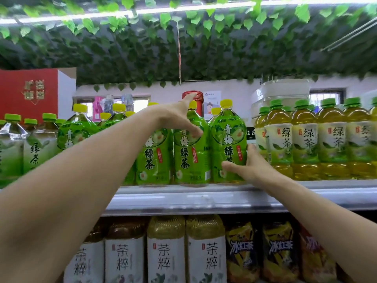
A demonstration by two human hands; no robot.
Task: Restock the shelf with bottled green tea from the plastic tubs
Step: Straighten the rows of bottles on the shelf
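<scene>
Up on the top shelf (204,196), your right hand (251,167) cups the green tea bottle (227,139) into its row while your left hand (179,117), fingers spread, steadies its neighbour (190,152). Next, I'd judge: nudge it flush, let go.

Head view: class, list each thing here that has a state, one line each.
Left hand: open, fingers spread over the middle green plum tea bottle.
Right hand: grips the rightmost green plum tea bottle, upright on the shelf.
Bottle caps: on.
</scene>
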